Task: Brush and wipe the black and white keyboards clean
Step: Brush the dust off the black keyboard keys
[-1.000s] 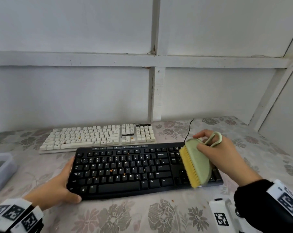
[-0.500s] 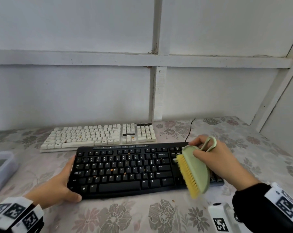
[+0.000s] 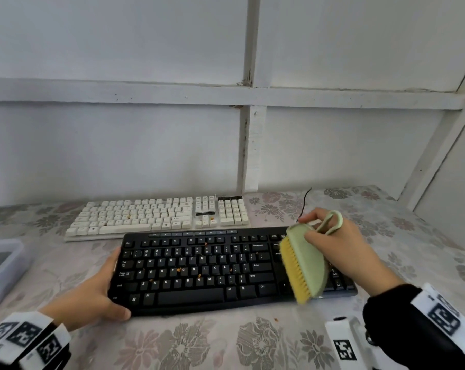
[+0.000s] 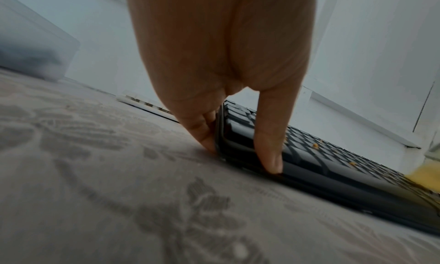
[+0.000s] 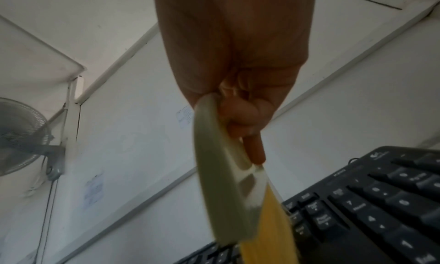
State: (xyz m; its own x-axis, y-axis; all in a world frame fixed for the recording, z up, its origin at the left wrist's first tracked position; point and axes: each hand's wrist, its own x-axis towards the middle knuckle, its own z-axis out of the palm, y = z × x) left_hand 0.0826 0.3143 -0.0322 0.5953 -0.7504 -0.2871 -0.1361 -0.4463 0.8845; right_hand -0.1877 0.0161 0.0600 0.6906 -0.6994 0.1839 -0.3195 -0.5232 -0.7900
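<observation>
Lower left of the head view: left hand [image 3: 92, 297] clasps the left end of the black keyboard [image 3: 199, 273], thumb on the front corner, fingers against the side edge; the left wrist view shows the thumb [image 4: 270, 151] lying on the keyboard's corner and the fingers [image 4: 202, 130] touching its side down at the tablecloth [image 3: 199, 345]. Lower right: right hand [image 3: 340, 252] is closed round the loop handle of a green brush [image 3: 308, 260] with yellow bristles; the bristles face left over the keyboard's right end, between main keys and number pad; whether they touch the keys cannot be told. Centre: orange crumbs [image 3: 182, 270] lie scattered on the black keys. Beyond, just behind the black keyboard: white keyboard [image 3: 156, 217], flat on the cloth. Left edge: a translucent plastic box [image 3: 9, 252].
</observation>
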